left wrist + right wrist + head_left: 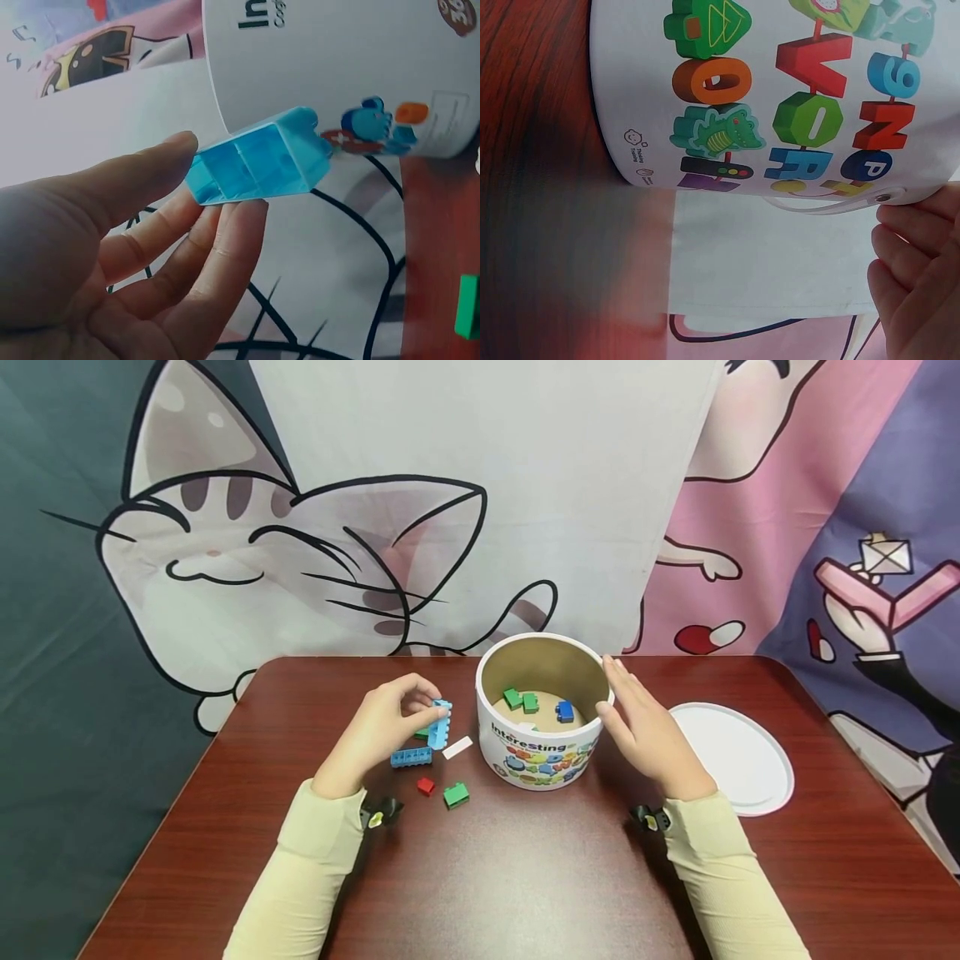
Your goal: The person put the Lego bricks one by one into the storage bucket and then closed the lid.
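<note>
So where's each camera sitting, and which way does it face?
Head: on the person's head, looking forward and down at the table and tub; left hand, right hand and sleeves show.
Left wrist: worn there, looking along the hand at the light blue brick it pinches; only that hand shows.
Right wrist: worn there, looking at the tub's printed side; part of the right hand shows.
Shared: head and left wrist views both show that brick.

Soft glare on tabletop (517,868), dimmer wrist views

What escapes us
The right wrist view's edge crops the right hand (922,262); the tub's front wall (538,768) partly hides a white piece (527,726)
</note>
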`<act>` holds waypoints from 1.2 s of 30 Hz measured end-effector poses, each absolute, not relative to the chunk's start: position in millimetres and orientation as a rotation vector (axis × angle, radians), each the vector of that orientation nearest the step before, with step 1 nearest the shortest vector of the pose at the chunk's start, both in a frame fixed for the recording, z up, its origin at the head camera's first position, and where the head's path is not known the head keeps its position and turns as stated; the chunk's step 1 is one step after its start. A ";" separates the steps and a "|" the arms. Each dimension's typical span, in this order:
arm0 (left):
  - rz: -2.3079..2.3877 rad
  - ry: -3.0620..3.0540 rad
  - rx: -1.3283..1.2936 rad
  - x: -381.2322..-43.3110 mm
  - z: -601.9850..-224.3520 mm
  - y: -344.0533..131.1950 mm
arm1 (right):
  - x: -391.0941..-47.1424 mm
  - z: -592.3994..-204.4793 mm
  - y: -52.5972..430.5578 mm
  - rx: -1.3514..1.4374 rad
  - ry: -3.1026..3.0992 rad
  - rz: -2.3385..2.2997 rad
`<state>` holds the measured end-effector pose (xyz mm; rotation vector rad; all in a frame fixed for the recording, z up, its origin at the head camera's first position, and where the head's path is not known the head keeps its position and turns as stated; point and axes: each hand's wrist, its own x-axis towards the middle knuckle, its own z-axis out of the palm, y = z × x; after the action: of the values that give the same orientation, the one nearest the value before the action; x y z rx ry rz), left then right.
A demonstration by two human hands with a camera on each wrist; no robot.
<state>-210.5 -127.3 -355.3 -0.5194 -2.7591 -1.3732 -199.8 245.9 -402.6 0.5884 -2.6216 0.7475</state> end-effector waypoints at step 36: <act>-1.243 -2.514 -0.656 -245.7 -336.8 -43.0 | -199.0 -401.5 246.5 0.571 -2.649 0.738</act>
<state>-245.7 -43.0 -336.8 -0.6559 -2.5141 -1.2429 -199.0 246.5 -401.5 0.5706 -2.6493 0.7383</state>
